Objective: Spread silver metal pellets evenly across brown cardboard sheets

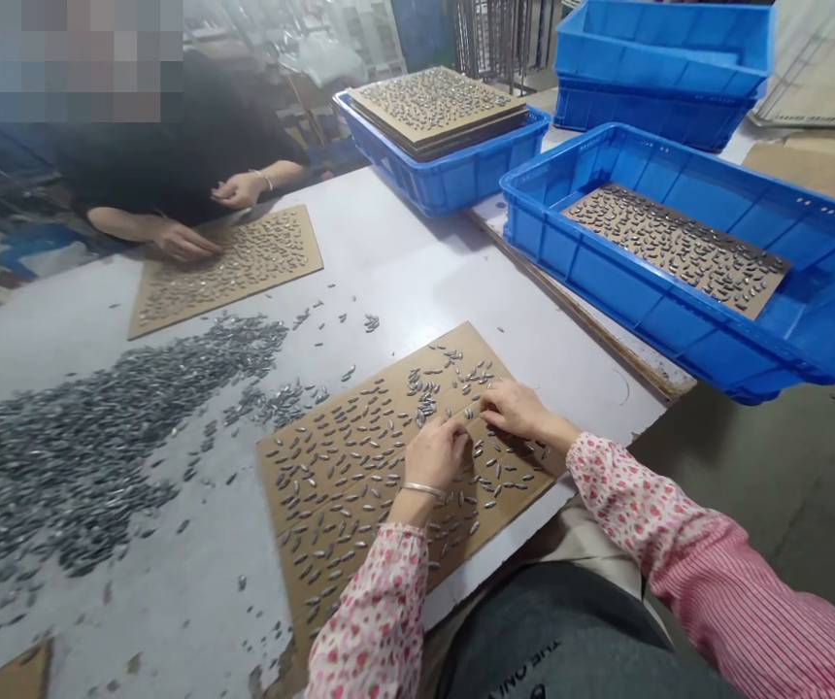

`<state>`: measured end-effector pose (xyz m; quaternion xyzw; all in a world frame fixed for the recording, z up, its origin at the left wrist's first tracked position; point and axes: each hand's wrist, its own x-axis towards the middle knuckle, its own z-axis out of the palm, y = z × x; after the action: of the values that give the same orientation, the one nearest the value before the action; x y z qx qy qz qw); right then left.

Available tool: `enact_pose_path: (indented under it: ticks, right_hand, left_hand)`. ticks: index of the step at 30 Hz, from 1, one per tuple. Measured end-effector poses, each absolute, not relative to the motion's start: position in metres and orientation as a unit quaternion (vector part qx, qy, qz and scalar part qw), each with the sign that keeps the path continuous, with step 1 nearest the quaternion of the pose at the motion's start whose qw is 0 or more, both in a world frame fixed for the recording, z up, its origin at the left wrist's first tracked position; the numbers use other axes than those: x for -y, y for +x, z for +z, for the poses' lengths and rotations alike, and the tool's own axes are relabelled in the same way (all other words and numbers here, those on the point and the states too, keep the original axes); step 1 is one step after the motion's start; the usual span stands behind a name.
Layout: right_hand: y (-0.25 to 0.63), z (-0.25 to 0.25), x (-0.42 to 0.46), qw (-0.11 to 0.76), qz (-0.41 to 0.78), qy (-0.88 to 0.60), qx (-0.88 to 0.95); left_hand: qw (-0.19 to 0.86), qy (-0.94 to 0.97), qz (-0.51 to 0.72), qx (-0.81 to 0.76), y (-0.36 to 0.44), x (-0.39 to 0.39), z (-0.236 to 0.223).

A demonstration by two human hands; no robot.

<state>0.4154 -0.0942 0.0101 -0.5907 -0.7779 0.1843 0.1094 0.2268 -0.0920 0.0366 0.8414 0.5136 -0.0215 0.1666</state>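
A brown cardboard sheet point(477, 345) lies on the white table in front of me, dotted with small silvery spindle-shaped metal pieces point(424, 393). They are spread in loose rows on the left and bunched near the far edge. Over the middle of the sheet is my left hand point(436, 453), its fingers curled and closed. My right hand point(516, 408) rests at the sheet's right side, thumb and fingers pinched together close to some pieces. Whatever either hand grips is hidden by the fingers.
A large heap of metal pieces point(118, 427) covers the table's left. Across from me, a person's hands point(188, 240) work over another cardboard sheet point(308, 243). At right, a blue crate point(680, 335) holds a filled sheet; another crate point(432, 184) carries stacked sheets. Nested crates point(657, 97) stand behind.
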Motion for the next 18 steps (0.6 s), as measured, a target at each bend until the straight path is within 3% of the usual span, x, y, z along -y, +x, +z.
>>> enact_pose_path:
  ticks: [11, 18]
  right_hand:
    - [0.399, 0.022, 0.086, 0.067, 0.144, -0.584, 0.796]
    - [0.424, 0.030, 0.091, 0.186, 0.203, -0.610, 0.743]
  left_hand:
    - [0.095, 0.863, 0.002, -0.496, 0.241, 0.073, 0.027]
    - [0.049, 0.893, 0.025, -0.446, 0.240, 0.070, 0.011]
